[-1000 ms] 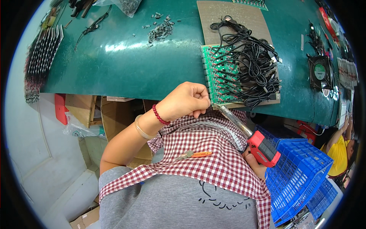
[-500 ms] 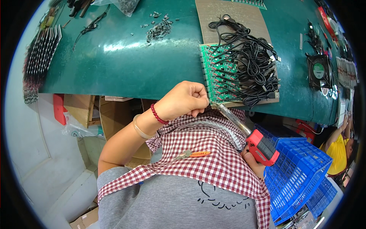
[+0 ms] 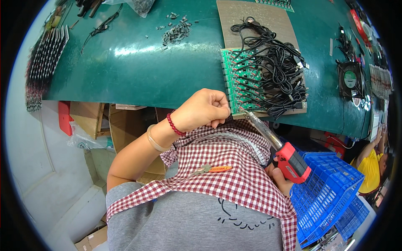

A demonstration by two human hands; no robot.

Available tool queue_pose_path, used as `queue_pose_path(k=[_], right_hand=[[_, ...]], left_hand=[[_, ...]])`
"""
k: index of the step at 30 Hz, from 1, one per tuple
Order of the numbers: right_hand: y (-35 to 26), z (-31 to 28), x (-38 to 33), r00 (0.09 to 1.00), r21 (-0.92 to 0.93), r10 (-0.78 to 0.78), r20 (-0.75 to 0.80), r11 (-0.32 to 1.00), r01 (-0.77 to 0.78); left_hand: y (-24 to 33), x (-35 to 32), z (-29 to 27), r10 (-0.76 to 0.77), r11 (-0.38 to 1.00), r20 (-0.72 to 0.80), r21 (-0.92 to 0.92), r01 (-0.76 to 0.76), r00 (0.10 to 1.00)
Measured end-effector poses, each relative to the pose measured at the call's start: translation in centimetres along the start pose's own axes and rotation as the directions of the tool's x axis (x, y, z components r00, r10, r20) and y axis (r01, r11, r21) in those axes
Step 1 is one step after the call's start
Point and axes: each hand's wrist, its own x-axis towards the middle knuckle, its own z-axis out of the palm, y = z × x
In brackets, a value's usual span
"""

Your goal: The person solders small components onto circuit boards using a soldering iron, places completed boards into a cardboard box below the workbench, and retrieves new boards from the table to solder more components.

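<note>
A green circuit board panel (image 3: 229, 73) lies at the table's near edge, with a row of metal pins along its left side. Black USB cables (image 3: 278, 75) are joined to it and heap up over its right part. My left hand (image 3: 205, 109) is closed in a pinch against the panel's near left corner; what its fingertips hold is hidden. In my right hand (image 3: 281, 180) is a red and black soldering gun (image 3: 293, 162), its metal barrel slanting up to the left. The tip is close to the panel's near corner; whether it touches I cannot tell.
A brown board (image 3: 232, 25) lies under the panel on the green table (image 3: 138, 75). Small black pin parts (image 3: 178, 33) are piled farther back. A fan (image 3: 351, 78) sits at the right. Blue crates (image 3: 326, 184) stand beside me, and a person in yellow (image 3: 370, 169) is beyond.
The soldering gun has shifted a little right and toward me, its tip drawing away from my left fingertips. My left hand has hardly moved.
</note>
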Motion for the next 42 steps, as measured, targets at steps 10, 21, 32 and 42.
queue_pose_path(k=[10, 21, 32, 42], right_hand=[[0.3, -0.4, 0.1, 1.000, -0.009, 0.021, -0.005, 1.000, -0.021], [-5.6, -0.2, 5.3, 0.898, 0.368, -0.435, -0.060, 0.827, 0.425], [-16.2, 4.5, 14.8, 0.850, 0.827, -0.423, 0.312, 0.562, -0.023], [-13.2, 7.9, 19.6, 0.866, 0.825, -0.282, 0.414, 0.519, -0.225]], left_hand=[[0.2, -0.1, 0.0, -0.001, 1.000, -0.006, 0.002, 0.001, 1.000], [2.8, 1.6, -4.0, 0.463, 0.866, -0.358, 0.377, -0.329, 0.811], [8.5, 4.8, -3.6, 0.205, 0.945, -0.102, 0.280, -0.170, 0.973], [8.3, 5.1, -4.1, 0.135, 0.989, -0.061, 0.077, -0.130, 0.989]])
